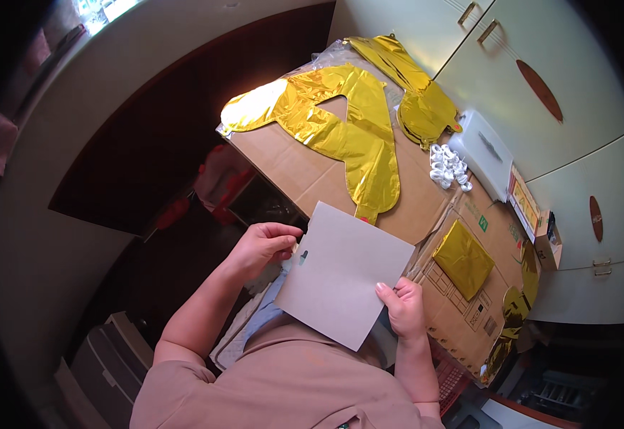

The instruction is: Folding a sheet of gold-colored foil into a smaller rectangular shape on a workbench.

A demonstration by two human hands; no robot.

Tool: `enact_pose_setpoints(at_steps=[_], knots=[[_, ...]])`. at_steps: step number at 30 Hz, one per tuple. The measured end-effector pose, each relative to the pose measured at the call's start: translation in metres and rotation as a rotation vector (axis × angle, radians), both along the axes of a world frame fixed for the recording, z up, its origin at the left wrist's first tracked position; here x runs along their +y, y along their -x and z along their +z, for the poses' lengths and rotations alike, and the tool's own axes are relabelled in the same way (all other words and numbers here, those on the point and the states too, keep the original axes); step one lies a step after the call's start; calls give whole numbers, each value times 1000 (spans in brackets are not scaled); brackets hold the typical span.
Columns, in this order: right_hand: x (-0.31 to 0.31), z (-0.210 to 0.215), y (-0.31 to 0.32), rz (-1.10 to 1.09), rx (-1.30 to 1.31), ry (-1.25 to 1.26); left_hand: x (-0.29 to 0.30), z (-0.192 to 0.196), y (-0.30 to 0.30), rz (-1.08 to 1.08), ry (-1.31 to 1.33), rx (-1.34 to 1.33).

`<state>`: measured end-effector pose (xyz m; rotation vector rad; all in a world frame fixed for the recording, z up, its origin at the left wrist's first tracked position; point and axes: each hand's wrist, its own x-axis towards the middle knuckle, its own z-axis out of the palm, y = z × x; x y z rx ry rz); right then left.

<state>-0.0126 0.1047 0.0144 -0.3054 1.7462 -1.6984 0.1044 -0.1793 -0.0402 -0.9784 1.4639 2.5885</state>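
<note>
A plain pale grey card (348, 275) with a hang hole near its left edge is tilted in front of my body. My right hand (403, 304) grips its right edge, thumb on top and the other fingers mostly out of sight beneath. At the opposite edge my left hand (265, 247) is closed in a pinch; whether it holds the card's edge or something small beside it is hard to make out. Beyond the card, a flat gold foil balloon shaped like a letter A (370, 150) lies on the cardboard (294, 164).
More gold foil balloons (426, 111) lie at the back, with a folded gold foil piece (463, 259) at the right and crumpled gold foil (516, 307) along the right edge. White ribbon rolls (448, 168) sit beside a white plastic case (480, 150). Pale cabinets (541, 93) stand behind.
</note>
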Motion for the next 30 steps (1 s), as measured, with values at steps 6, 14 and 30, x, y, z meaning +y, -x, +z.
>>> enact_pose_setpoints(at_steps=[6, 14, 30], knots=[[-11, 1, 2, -7, -16, 9, -7, 0, 2, -18, -42, 43], [-40, -18, 6, 1, 60, -50, -35, 3, 6, -61, 187, 20], [-49, -16, -4, -188, 270, 16, -52, -39, 14, 1, 652, -79]])
